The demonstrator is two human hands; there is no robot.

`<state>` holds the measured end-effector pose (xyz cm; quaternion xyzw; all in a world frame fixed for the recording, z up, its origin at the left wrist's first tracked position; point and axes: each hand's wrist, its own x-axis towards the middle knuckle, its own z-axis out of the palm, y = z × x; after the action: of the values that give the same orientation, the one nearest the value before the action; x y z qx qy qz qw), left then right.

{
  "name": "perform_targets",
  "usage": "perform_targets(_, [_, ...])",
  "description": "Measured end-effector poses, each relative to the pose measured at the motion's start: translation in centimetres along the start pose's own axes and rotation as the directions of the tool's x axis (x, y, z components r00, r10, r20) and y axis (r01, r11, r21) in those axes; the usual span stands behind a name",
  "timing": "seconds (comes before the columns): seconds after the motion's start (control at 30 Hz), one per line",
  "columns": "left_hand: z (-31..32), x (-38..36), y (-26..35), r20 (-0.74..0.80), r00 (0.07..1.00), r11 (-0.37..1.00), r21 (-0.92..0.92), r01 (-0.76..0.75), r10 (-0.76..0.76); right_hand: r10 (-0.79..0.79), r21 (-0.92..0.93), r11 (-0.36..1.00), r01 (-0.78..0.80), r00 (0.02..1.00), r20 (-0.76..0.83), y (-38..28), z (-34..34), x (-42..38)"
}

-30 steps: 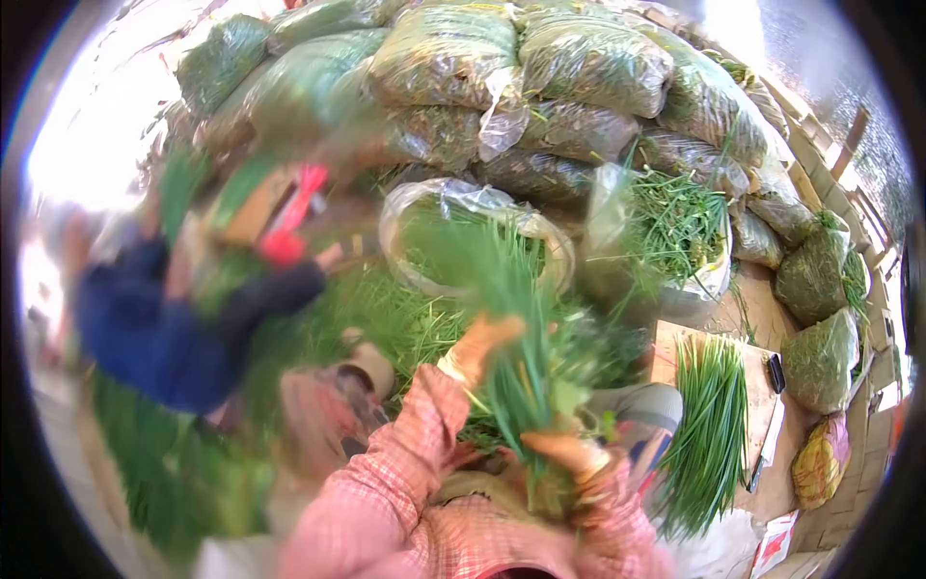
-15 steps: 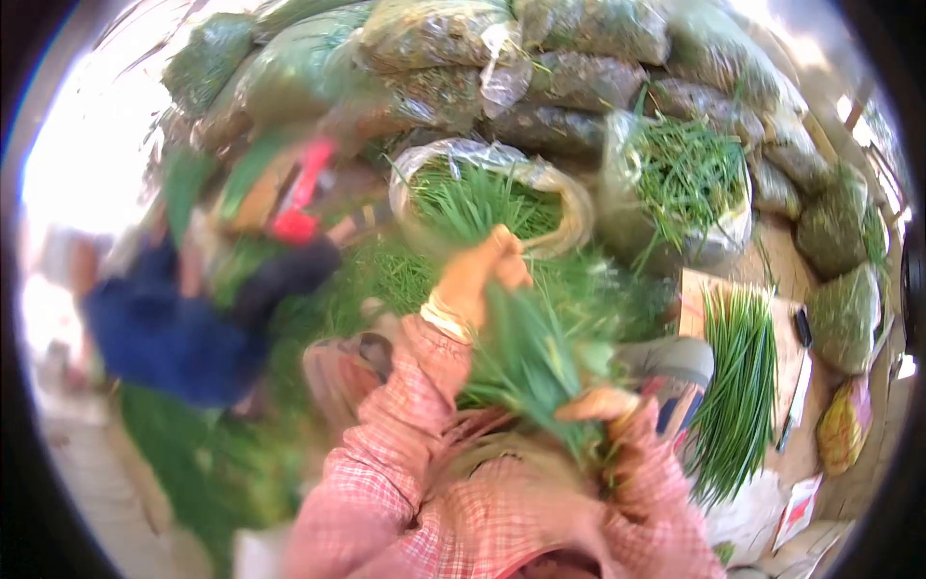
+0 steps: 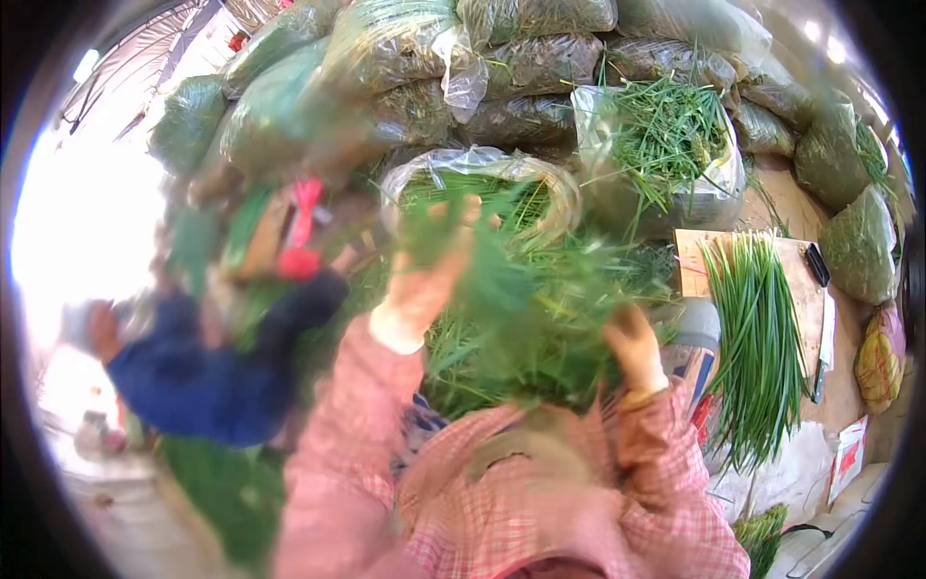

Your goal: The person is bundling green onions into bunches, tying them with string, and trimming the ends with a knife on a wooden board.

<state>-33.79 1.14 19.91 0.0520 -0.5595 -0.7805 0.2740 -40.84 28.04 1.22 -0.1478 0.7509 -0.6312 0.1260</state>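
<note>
My left hand (image 3: pixel 424 275), smeared by motion, is closed on a loose bunch of chives (image 3: pixel 497 289) in front of the nearer bag. The green blades spread from it down across my lap. My right hand (image 3: pixel 635 347) is at the right edge of these greens, its fingers blurred against them. Under both hands lies a heap of loose greens (image 3: pixel 463 338). Just beyond my left hand stands an open plastic bag (image 3: pixel 569 198) with long green leaves inside. To the right, a neat bundle of chives (image 3: pixel 757 338) lies with its pale ends on a wooden board (image 3: pixel 693 253).
A knife (image 3: pixel 827 333) with a black handle lies right of the bundle. Behind stands another open bag (image 3: pixel 590 125) of cut greens, before a wall of stacked filled bags (image 3: pixel 540 68). At left, another person in a blue garment (image 3: pixel 207 391) sits close by, near a red-pink object (image 3: pixel 302 217).
My left hand has moved left and slightly down, the bunch spreading out blurred. My right hand has moved up and right. The view has shifted, bringing more of the right side into sight.
</note>
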Motion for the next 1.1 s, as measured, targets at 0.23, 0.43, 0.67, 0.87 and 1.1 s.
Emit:
perform_targets(0.23, [-2.1,-0.9,1.2,-0.031,0.999,0.915,0.403,-0.027,0.043,-0.351,-0.121,0.931,0.346,0.936,-0.024,-5.5,0.6,0.8])
perform_targets(0.43, [-2.9,-3.6,4.7,0.095,0.994,0.942,0.334,0.016,-0.050,-0.712,-0.154,0.420,0.894,0.430,0.555,-16.5,8.6,1.3])
perform_targets(0.67, [-11.3,-6.3,6.5,-0.073,0.997,0.989,-0.147,-0.030,0.019,-0.472,-0.100,0.391,0.915,0.293,0.832,-9.0,14.3,-3.0])
perform_targets(0.87, [-15.1,-8.0,7.2,-0.267,0.963,0.941,-0.315,-0.121,0.035,-0.227,-0.085,0.473,0.877,0.215,0.950,-6.6,10.7,-3.3])
perform_targets(1.1, [-18.2,-8.5,6.8,-0.613,0.789,0.947,-0.278,-0.158,-0.048,-0.354,-0.166,0.322,0.932,0.282,0.892,-2.1,6.2,-2.6])
